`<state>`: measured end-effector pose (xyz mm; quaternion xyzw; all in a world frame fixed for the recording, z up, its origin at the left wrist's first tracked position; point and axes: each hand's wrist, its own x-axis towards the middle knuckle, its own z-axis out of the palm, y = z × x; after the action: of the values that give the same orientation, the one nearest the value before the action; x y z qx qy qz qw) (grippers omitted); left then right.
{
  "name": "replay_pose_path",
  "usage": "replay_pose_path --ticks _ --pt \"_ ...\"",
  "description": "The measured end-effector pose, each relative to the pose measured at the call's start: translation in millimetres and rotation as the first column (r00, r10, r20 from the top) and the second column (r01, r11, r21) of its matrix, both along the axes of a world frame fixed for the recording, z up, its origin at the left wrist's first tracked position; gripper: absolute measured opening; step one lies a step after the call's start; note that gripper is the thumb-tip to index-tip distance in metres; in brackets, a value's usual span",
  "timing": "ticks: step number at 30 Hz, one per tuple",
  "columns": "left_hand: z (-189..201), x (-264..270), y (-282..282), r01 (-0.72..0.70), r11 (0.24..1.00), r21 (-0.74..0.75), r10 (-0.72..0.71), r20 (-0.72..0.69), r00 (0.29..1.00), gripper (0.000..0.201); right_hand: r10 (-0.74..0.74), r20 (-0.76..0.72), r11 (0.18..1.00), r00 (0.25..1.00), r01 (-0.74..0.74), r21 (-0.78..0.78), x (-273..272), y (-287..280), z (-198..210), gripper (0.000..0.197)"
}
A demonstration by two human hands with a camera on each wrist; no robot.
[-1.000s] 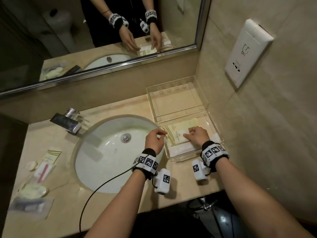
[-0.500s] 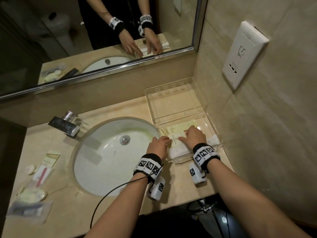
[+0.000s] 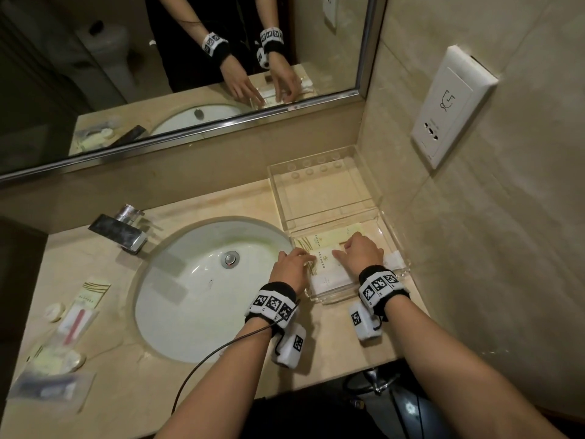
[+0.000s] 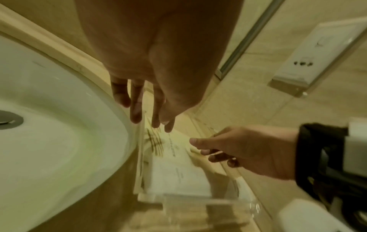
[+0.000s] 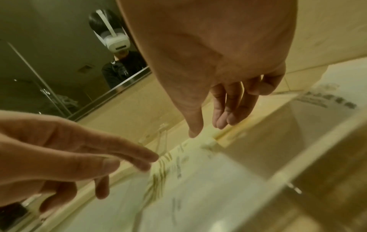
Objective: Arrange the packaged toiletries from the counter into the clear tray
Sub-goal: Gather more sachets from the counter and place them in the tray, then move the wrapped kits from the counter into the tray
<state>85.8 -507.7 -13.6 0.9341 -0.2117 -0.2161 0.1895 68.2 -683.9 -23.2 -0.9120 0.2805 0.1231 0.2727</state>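
Print on the packets (image 3: 326,264) is too small to read.

Both hands (image 4: 158,62) over packets (image 4: 174,169)

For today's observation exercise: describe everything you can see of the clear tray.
The clear tray looks like transparent acrylic, rectangular with low walls. It sits on the beige counter right of the sink, against the tiled wall. A divider splits it: the far section looks empty, the near one holds flat packets, which both hands touch.
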Motion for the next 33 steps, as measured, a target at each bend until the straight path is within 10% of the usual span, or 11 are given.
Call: replay_pose_path --ticks 10,33 --pt "49 7 93 -0.518 0.755 -0.401 0.451 -0.255 0.855 0.011 -0.097 0.34 0.923 0.936 -0.043 0.384 32 65 49 0.022" --pt "23 -99 473 -0.964 0.048 -0.261 0.926 -0.35 0.141 0.012 0.536 0.266 0.683 0.801 -0.597 0.422 52 449 41 0.015"
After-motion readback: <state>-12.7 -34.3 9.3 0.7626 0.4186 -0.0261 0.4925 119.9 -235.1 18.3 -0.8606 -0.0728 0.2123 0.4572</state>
